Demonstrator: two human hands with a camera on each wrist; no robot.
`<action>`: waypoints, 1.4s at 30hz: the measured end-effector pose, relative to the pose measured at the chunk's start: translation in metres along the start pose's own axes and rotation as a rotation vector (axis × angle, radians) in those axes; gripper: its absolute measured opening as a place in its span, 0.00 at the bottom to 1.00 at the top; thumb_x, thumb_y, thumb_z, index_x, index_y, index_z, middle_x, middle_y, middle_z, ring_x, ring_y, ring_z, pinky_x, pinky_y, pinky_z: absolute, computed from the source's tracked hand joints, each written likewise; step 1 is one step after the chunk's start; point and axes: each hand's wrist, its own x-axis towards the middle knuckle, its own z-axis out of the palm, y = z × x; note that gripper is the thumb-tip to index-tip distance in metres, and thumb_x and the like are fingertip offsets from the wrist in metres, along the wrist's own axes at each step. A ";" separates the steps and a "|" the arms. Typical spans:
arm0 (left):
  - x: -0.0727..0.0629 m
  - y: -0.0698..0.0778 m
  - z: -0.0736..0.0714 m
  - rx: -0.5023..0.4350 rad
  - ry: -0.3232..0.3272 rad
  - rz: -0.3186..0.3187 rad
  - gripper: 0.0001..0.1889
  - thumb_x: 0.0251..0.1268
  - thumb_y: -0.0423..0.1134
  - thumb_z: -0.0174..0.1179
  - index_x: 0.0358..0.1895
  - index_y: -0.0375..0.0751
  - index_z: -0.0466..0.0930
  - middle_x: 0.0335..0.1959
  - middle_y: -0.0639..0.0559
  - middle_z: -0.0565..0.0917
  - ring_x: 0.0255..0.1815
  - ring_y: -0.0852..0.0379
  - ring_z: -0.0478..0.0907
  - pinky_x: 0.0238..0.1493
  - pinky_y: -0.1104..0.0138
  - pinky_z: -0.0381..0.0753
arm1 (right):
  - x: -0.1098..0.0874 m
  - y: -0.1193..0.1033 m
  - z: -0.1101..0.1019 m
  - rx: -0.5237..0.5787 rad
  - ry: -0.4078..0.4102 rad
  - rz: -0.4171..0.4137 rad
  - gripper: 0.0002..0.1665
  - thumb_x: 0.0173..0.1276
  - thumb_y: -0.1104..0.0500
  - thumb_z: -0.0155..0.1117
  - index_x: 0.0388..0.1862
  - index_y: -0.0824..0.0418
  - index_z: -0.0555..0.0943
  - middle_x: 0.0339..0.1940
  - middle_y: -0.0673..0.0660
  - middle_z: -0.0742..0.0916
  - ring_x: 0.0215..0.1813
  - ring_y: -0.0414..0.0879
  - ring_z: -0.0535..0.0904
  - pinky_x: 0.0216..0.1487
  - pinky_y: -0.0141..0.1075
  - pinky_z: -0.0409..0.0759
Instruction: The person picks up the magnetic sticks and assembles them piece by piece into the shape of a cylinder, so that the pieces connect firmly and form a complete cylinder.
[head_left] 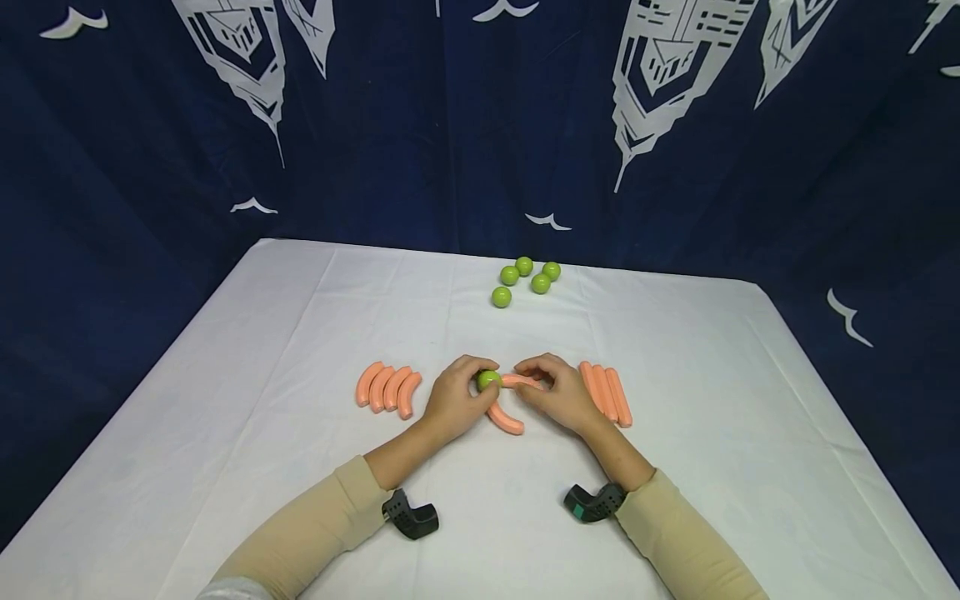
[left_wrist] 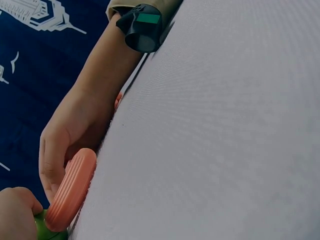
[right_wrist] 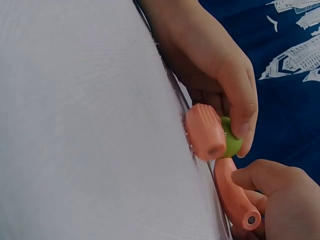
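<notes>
Over the middle of the table, my left hand [head_left: 459, 396] pinches a green ball [head_left: 488, 380] between thumb and fingers. A curved, ribbed orange rod [head_left: 506, 420] meets the ball and extends toward me; it fills the foreground of the left wrist view [left_wrist: 72, 190]. My right hand [head_left: 558, 392] pinches a second orange rod [head_left: 520, 381], its near end right at the ball's right side. In the right wrist view this held rod [right_wrist: 232, 192] bends slightly and shows a round metallic spot in its free end. Fingers hide part of the ball.
Several curved orange rods [head_left: 388, 389] lie in a row left of my hands. On the right, straight orange rods [head_left: 606, 394] lie side by side, close to my right wrist. Several green balls [head_left: 540, 283] sit near the far edge of the white-covered table [head_left: 337, 308]. A dark blue curtain [head_left: 420, 150] hangs behind.
</notes>
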 end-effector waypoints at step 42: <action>0.000 -0.002 0.000 0.055 0.017 0.019 0.13 0.57 0.39 0.68 0.46 0.41 0.85 0.39 0.48 0.79 0.39 0.54 0.76 0.40 0.62 0.74 | 0.003 0.002 0.002 -0.146 0.166 0.097 0.12 0.66 0.61 0.66 0.47 0.64 0.85 0.46 0.60 0.82 0.42 0.51 0.76 0.43 0.41 0.73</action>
